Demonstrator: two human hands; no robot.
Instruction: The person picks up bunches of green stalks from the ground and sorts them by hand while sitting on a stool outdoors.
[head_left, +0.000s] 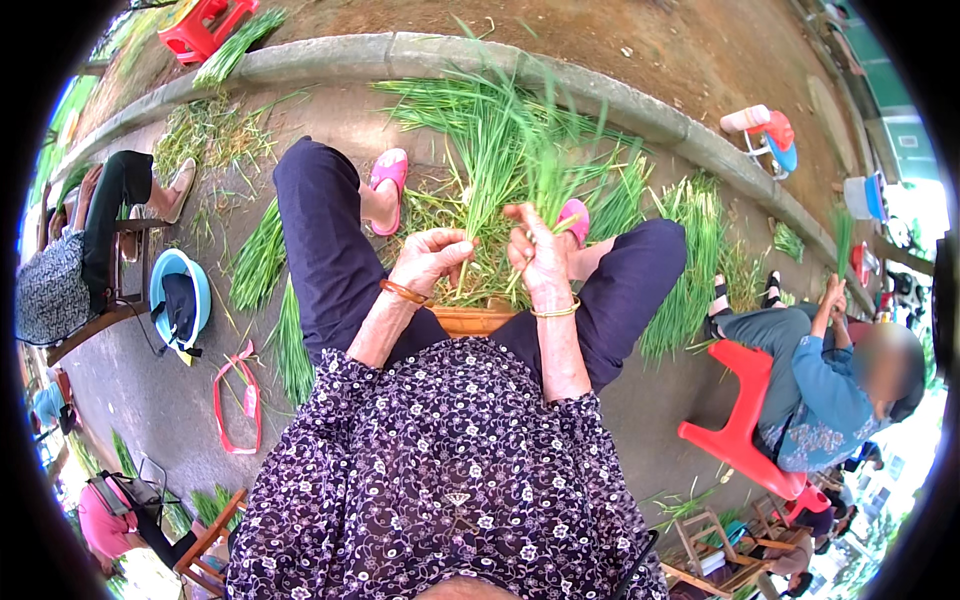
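Observation:
Between thumb and fingers, my left hand (429, 262) pinches a few long thin green stalks (481, 199) that look like garlic chives. My right hand (538, 255) grips another bunch of green stalks (551, 176), its leafy tops blurred and pointing away from me. Both hands are close together above my lap. Under and beyond them, a large heap of loose greens (427, 101) lies on the pavement up to the kerb. Yellowed trimmings (427, 210) are strewn between my feet, which wear pink slippers (388, 187). A wooden stool edge (469, 321) shows below my wrists.
Sorted bundles lie at left (262, 259) and right (686, 255). A stone kerb (337, 60) curves across the far side. At left are a blue basin (159, 289) holding a dark bag and a pink strap (217, 405). A person sits on a red stool (739, 420) at right.

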